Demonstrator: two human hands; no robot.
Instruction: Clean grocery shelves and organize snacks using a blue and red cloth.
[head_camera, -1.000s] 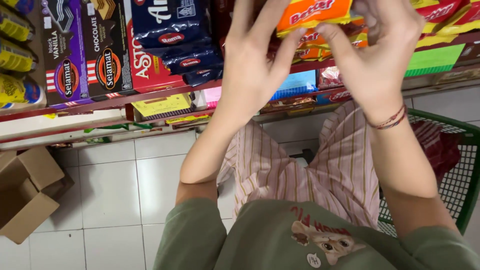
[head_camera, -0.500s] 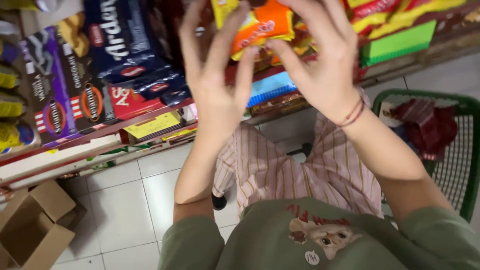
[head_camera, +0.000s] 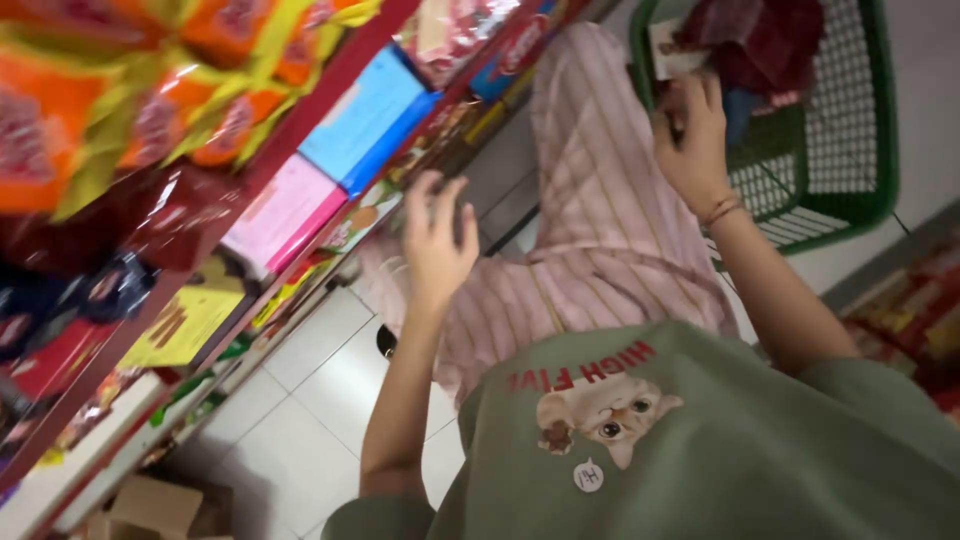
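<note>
The left hand (head_camera: 437, 240) is up in the air with its fingers spread, so its grip is open and it holds nothing. It is near the shelf (head_camera: 330, 85) but does not touch it. Just beside it on the shelf are a pink box (head_camera: 285, 212) and a blue box (head_camera: 365, 118). Higher up on the shelf are orange packs (head_camera: 150, 80) with yellow edges, all blurry, and a dark red bag (head_camera: 190, 215) sits under them. The right hand (head_camera: 690, 140) is over the rim of the green basket (head_camera: 850, 150). Its fingers are bent and touch the things at the edge of the basket, but I cannot tell if its grip is closed on anything. A thin band is on that wrist. A dark red bag (head_camera: 770, 45) lies in the basket, and a small white pack (head_camera: 675, 50) is just above the right hand. The person wears pink striped pants (head_camera: 600, 230) and a green shirt (head_camera: 720, 450) with a cat on it. The floor (head_camera: 310, 400) has white tiles. A brown box (head_camera: 155, 510) sits on the floor under the shelf.
</note>
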